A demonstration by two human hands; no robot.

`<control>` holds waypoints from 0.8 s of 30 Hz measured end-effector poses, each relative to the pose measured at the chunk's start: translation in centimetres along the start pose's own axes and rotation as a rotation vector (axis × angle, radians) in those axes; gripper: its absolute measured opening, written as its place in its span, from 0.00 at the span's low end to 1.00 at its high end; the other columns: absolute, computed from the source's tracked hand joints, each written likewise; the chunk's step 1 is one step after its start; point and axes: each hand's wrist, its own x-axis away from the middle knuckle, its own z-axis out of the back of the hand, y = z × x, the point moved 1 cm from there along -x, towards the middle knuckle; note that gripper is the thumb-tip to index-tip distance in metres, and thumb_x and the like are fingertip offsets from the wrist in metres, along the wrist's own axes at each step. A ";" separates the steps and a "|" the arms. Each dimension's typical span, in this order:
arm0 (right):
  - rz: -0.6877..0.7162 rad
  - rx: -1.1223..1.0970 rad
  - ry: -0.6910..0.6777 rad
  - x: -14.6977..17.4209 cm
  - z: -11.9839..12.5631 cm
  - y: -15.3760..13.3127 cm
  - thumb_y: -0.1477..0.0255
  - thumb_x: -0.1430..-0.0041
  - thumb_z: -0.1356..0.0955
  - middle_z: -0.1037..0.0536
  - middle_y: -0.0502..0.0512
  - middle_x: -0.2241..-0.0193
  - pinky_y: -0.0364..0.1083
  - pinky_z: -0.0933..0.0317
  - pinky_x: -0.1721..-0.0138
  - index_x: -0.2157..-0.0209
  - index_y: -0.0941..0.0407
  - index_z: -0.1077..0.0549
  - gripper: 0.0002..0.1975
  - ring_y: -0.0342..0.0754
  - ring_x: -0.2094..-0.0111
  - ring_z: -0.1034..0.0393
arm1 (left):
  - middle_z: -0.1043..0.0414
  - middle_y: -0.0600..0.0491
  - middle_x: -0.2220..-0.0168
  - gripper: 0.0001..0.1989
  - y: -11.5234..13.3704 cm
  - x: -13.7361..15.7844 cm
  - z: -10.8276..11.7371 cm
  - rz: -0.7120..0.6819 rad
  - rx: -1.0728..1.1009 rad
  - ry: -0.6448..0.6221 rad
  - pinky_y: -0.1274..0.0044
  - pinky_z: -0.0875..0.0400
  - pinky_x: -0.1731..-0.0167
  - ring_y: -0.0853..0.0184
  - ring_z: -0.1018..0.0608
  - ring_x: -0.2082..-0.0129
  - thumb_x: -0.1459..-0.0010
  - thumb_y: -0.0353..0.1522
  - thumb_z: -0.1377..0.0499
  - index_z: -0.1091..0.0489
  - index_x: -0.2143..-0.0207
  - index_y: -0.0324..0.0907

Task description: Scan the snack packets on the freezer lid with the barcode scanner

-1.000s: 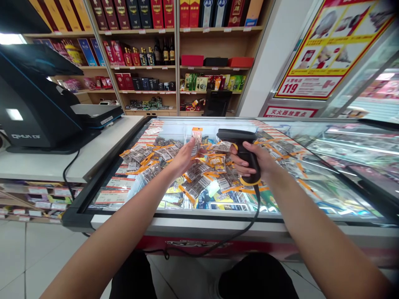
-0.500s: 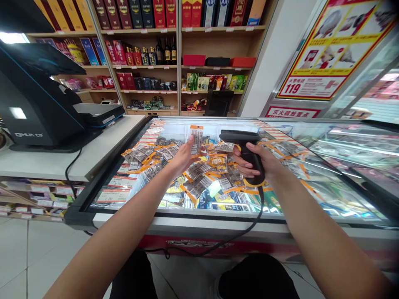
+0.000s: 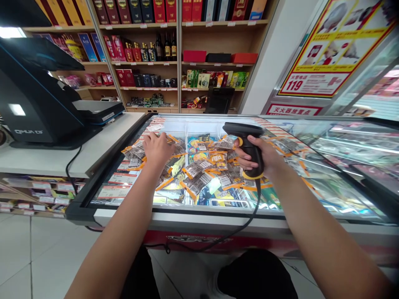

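Observation:
My right hand [image 3: 264,155] is wrapped round the grip of a black and yellow barcode scanner [image 3: 254,151], its head pointing left and its cable hanging down over the freezer's front. My left hand [image 3: 158,147] is palm down over the left part of a pile of small packets [image 3: 197,168], with its fingers spread; nothing shows in them, though the hand hides the packets right under it. These clear packets have orange edges and printed labels. They lie scattered on the glass top of a chest freezer [image 3: 174,211], through which colourful packages are visible.
On the left counter [image 3: 71,155] stand a dark checkout machine [image 3: 37,99] and a flat weighing plate [image 3: 98,107]. Price labels [image 3: 114,192] line the freezer's left side. Behind are shelves of boxes and bottles [image 3: 166,47]. The scanner cable [image 3: 230,232] loops across the freezer front.
My left hand has moved left and down to the pile, and the packet it held up is no longer seen in it. The scanner in my right hand has risen slightly.

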 end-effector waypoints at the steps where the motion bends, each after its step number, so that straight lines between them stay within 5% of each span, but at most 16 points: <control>1: -0.002 0.001 -0.002 -0.1 0.1 0.1 0.53 0.36 0.26 0.35 0.43 0.78 0.42 0.51 0.81 0.57 0.54 0.29 0.20 0.36 0.85 0.50 | 0.28 0.32 0.45 0.19 -0.2 0.1 -0.1 0.010 -0.052 -0.021 0.51 0.38 0.42 0.35 0.31 0.39 0.40 0.42 0.34 0.24 0.50 0.43; 4: 0.004 0.009 -0.007 -0.5 0.6 0.4 0.52 0.39 0.25 0.35 0.44 0.79 0.42 0.49 0.82 0.58 0.54 0.29 0.21 0.37 0.85 0.51 | 0.32 0.29 0.40 0.17 0.3 0.7 -0.3 -0.025 -0.097 -0.049 0.49 0.41 0.40 0.33 0.34 0.35 0.38 0.39 0.37 0.23 0.50 0.41; 7: 0.012 0.014 -0.001 -0.6 0.8 0.5 0.52 0.38 0.26 0.35 0.44 0.79 0.42 0.48 0.83 0.57 0.53 0.29 0.20 0.38 0.86 0.50 | 0.36 0.33 0.33 0.18 2.3 1.5 -0.3 -0.228 0.036 -0.086 0.51 0.42 0.38 0.38 0.36 0.33 0.35 0.39 0.40 0.25 0.46 0.43; 11: -0.016 0.010 0.007 -0.6 0.6 0.4 0.52 0.38 0.26 0.35 0.44 0.78 0.42 0.49 0.84 0.58 0.53 0.30 0.20 0.38 0.86 0.49 | 0.23 0.40 0.48 0.22 4.7 2.9 -1.3 -0.483 0.300 -0.413 0.53 0.41 0.38 0.43 0.29 0.41 0.35 0.47 0.40 0.26 0.46 0.44; 16: 0.000 0.020 0.017 -0.6 0.4 0.3 0.53 0.38 0.27 0.35 0.44 0.79 0.43 0.49 0.85 0.58 0.53 0.30 0.20 0.39 0.86 0.50 | 0.23 0.48 0.61 0.23 4.9 3.0 -2.1 -0.265 0.682 -0.571 0.64 0.33 0.48 0.54 0.24 0.58 0.45 0.44 0.30 0.27 0.51 0.45; 20: -0.041 0.026 -0.022 -0.3 0.4 0.3 0.52 0.39 0.26 0.35 0.44 0.79 0.42 0.50 0.84 0.58 0.53 0.29 0.20 0.38 0.86 0.50 | 0.29 0.52 0.66 0.11 4.6 1.9 -1.6 -0.123 0.955 -0.440 0.73 0.35 0.65 0.64 0.28 0.68 0.40 0.40 0.34 0.27 0.62 0.43; 24: -0.156 0.132 -0.104 0.2 -0.1 0.5 0.51 0.36 0.27 0.32 0.45 0.79 0.42 0.51 0.84 0.60 0.54 0.29 0.20 0.37 0.87 0.50 | 0.34 0.57 0.69 0.08 4.0 0.6 -1.6 0.050 1.266 -0.146 0.77 0.37 0.69 0.69 0.31 0.71 0.38 0.38 0.36 0.29 0.59 0.46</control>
